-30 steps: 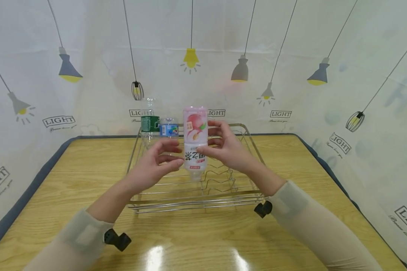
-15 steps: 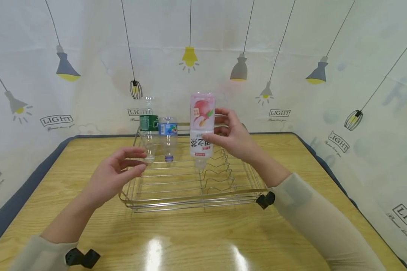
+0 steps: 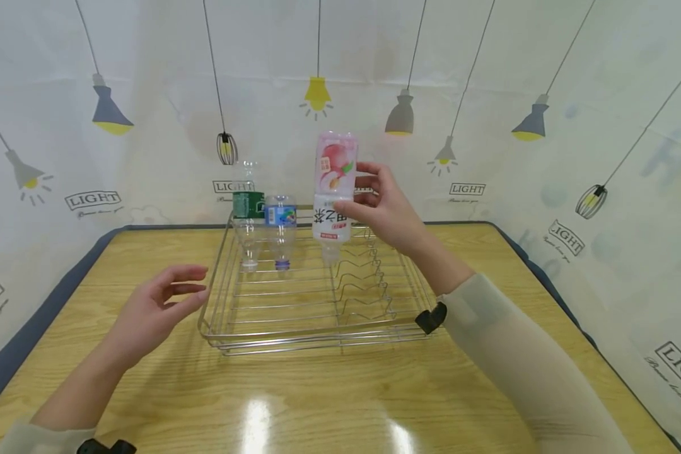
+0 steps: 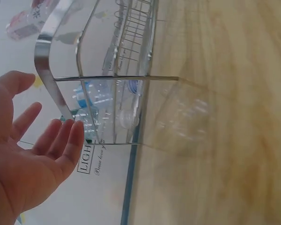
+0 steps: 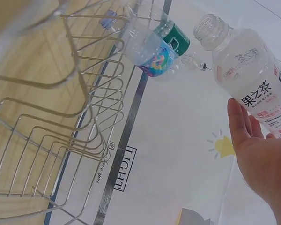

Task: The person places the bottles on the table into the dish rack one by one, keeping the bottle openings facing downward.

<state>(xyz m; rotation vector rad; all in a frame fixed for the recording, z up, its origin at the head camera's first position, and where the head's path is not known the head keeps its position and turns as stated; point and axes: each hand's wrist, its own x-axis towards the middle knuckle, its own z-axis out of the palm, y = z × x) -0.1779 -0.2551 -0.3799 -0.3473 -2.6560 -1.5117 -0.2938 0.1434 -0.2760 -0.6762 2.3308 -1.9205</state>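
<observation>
My right hand [image 3: 386,205] grips a pink-and-white peach tea bottle [image 3: 335,170], held upside down above the wire dish rack [image 3: 295,331]. In the right wrist view the bottle [image 5: 250,77] shows an uncapped, threaded neck. My left hand [image 3: 153,309] is just beside the rack's left side, fingers loosely bent with nothing between them; the left wrist view shows the hand [image 4: 37,154] near the rack's rim. Two bottles stand upside down at the rack's back left: a clear one with a green label [image 3: 248,205] and one with a blue label [image 3: 280,215].
The rack sits on a wooden table [image 3: 329,403]. Wavy wire dividers [image 3: 366,284] run along its right half. Behind the table hangs a pale cloth backdrop [image 3: 363,50] printed with lamps. A dark edge strip borders the table.
My left hand has drawn away from the tea bottle, leftward and down past the rack's side. My right hand has lifted the bottle higher and farther back.
</observation>
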